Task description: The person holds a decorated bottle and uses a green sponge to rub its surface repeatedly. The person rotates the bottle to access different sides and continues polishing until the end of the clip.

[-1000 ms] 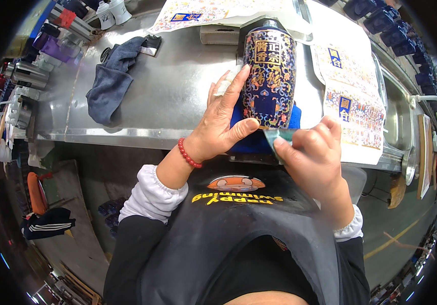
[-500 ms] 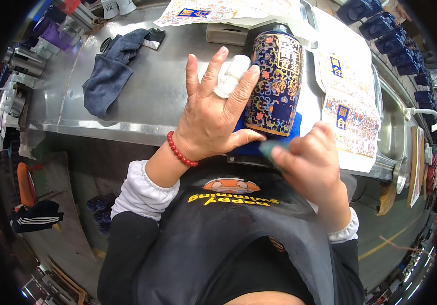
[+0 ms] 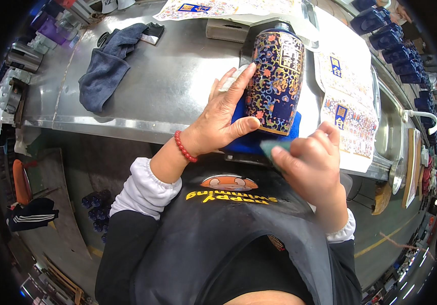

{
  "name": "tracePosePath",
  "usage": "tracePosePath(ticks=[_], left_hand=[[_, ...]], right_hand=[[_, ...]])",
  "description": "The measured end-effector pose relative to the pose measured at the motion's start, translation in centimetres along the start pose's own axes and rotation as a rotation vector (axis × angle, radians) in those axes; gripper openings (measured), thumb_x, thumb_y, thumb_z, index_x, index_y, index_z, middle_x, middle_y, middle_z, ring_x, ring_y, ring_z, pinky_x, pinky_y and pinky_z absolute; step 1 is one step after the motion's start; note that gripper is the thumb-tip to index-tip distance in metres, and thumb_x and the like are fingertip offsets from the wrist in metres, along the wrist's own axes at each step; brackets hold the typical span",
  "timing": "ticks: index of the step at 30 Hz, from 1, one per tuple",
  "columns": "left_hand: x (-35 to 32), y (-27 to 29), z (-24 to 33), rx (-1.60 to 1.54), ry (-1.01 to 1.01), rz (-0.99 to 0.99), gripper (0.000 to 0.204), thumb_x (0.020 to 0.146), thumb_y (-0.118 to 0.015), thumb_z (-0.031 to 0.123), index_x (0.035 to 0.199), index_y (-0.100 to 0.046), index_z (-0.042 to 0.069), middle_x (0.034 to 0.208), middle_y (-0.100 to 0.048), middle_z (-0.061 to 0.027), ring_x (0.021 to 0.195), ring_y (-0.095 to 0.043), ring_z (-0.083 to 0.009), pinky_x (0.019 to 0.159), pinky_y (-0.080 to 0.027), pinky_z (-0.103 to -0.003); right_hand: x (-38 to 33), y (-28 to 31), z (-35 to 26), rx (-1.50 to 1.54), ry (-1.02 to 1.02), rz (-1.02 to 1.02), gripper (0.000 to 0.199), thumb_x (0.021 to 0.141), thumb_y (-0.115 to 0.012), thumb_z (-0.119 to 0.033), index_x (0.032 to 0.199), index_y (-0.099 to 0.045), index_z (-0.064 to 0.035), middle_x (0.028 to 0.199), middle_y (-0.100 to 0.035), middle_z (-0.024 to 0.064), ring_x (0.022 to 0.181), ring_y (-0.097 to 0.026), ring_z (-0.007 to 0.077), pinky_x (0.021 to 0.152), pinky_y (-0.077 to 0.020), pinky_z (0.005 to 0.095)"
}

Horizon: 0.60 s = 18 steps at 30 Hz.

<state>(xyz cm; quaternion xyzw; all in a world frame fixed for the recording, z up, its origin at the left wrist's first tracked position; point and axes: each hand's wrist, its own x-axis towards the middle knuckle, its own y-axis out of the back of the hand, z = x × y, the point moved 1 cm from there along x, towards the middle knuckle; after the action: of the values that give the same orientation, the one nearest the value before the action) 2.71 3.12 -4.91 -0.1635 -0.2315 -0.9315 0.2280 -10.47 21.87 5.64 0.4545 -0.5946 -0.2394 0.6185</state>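
Observation:
A dark blue bottle (image 3: pixel 275 84) with a colourful floral and gold pattern lies on a blue cloth (image 3: pixel 251 142), its neck pointing away from me. My left hand (image 3: pixel 224 108) is along the bottle's left side, fingers stretched out and thumb apart. White wrapping (image 3: pixel 232 81) covers part of its fingers. The index fingertip appears to touch the bottle. Just below the bottle's near end, my right hand (image 3: pixel 312 157) is closed on a small green flat piece (image 3: pixel 268 147). Motion blurs that piece, and the fingers partly hide it.
Sheets of patterned decals (image 3: pixel 348 119) lie to the right, beside a sink (image 3: pixel 392 114) with a white tap. On the metal table (image 3: pixel 157 84) to the left rests a grey-blue cloth (image 3: pixel 105 71). Several blue bottles (image 3: pixel 388 38) line the far right.
My left hand has turned more edge-on against the bottle's side, with its fingers closer together and its thumb raised. My right hand stays near the bottle's base with the green piece.

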Motion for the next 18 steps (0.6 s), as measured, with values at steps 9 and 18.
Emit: tracePosePath(ticks=[9, 18], left_hand=[[0.4, 2.4, 2.0, 0.724, -0.139, 0.027, 0.113, 0.079, -0.064, 0.078, 0.161, -0.032, 0.006, 0.146, -0.055, -0.0175, 0.15, -0.023, -0.0475, 0.121, -0.003, -0.069], [0.5, 1.3, 2.0, 0.273, -0.085, 0.045, 0.101, 0.09, -0.063, 0.069, 0.161, -0.029, 0.006, 0.136, -0.061, -0.0247, 0.15, -0.025, -0.0509, 0.119, -0.005, -0.068]], right_hand=[[0.6, -0.1, 0.0, 0.111, -0.007, 0.149, 0.031, 0.065, -0.08, -0.01, 0.096, -0.076, -0.0095, 0.083, -0.054, 0.0002, 0.068, -0.05, 0.0184, 0.071, -0.0374, 0.038], [0.2, -0.1, 0.1, -0.12, -0.127, 0.152, 0.031, 0.061, -0.08, -0.008, 0.092, -0.076, -0.0106, 0.081, -0.053, -0.0005, 0.067, -0.049, 0.0178, 0.072, -0.0376, 0.0388]])
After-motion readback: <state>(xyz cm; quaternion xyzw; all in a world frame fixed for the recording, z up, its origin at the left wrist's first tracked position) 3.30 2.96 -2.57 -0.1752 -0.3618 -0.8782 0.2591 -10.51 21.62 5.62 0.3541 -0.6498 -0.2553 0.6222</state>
